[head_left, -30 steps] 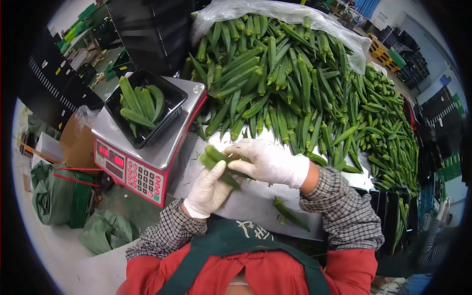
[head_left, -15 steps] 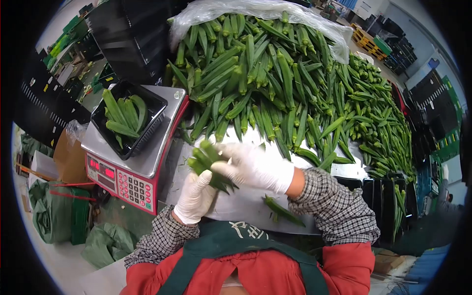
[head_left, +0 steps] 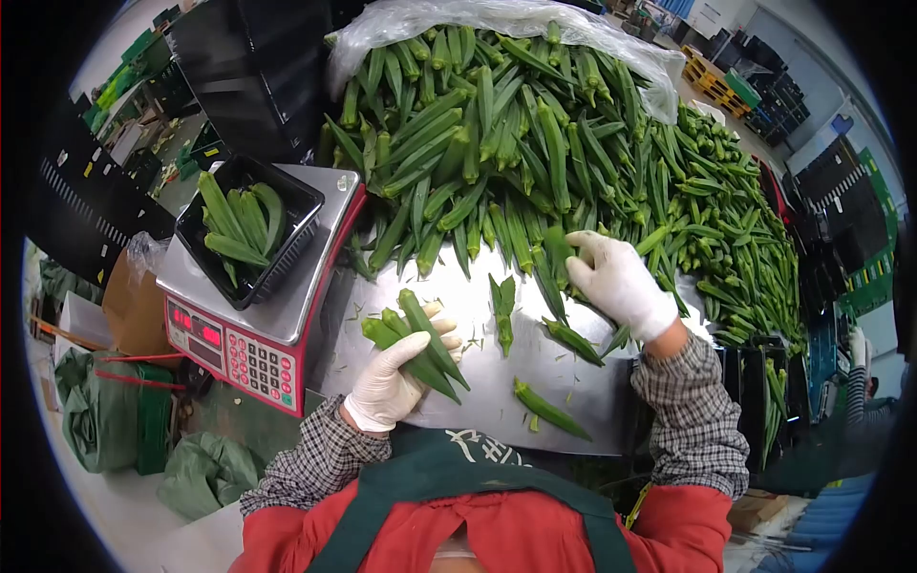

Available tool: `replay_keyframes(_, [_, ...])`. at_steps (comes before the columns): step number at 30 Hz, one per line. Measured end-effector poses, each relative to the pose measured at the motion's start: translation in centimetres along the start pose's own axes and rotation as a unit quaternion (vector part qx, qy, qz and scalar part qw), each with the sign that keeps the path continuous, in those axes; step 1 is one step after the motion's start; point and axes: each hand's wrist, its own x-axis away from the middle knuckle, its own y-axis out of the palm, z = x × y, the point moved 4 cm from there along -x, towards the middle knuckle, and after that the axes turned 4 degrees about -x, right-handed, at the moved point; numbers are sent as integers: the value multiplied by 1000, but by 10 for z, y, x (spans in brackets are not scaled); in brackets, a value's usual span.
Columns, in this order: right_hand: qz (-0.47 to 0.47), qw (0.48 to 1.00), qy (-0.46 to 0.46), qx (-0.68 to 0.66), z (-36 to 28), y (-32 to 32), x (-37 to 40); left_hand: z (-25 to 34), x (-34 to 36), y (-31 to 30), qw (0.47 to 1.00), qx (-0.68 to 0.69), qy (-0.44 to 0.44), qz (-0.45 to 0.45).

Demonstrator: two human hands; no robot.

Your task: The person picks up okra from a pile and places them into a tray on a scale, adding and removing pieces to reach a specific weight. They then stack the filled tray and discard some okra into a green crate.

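Several okra pods lie across the palm of my gloved left hand, its fingers wrapped round them above the metal tabletop. My gloved right hand is at the front edge of the large okra pile. Its thumb and fingers pinch a blurred okra pod. On the metal between and below my hands lie loose pods, including a split-looking okra and a single okra near the front edge.
At the left, a red and silver scale carries a black tray with several okra pods. Clear plastic sheeting borders the pile at the back. Black trays stand at the right. Another person's gloved hand shows at the far right.
My right hand has left the bunch in my left hand and moved right and away from me to the pile's edge. My left hand still holds its pods. More loose pods show on the metal.
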Motion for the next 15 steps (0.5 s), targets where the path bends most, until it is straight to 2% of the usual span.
replay_keyframes(1, [-22,998,13,-65,-19,-1,9,-2,-2,3,1000,-4,-6,0])
replay_keyframes(3, [-87,986,-24,-142,-48,17,26,-8,-8,10,1000,14,-21,-12])
replay_keyframes(5, [-95,958,-207,-173,-60,61,44,-16,-14,13,997,57,-37,-29])
replay_keyframes(6, [-114,963,-201,-140,-57,64,41,-20,-16,3,997,73,-34,-7])
replay_keyframes(8, [-155,965,-195,-80,-53,69,24,-16,-15,-8,997,59,-35,-29])
replay_keyframes(9, [-67,984,-156,-55,-40,69,2,-11,-11,-13,998,50,-32,-36])
replay_keyframes(10, [46,980,-191,42,-26,71,-16,-8,-8,-13,997,51,-15,-47])
replay_keyframes(11, [6,979,-120,165,-20,72,-33,-3,-4,-9,998,48,-11,-46])
replay_keyframes(13, [-34,970,-50,235,12,91,-51,6,5,4,998,48,-5,-47])
replay_keyframes(14, [-8,969,-67,237,19,96,-56,9,7,7,993,91,-9,-75])
replay_keyframes(15, [20,967,-85,239,23,97,-59,11,8,7,994,79,1,-80])
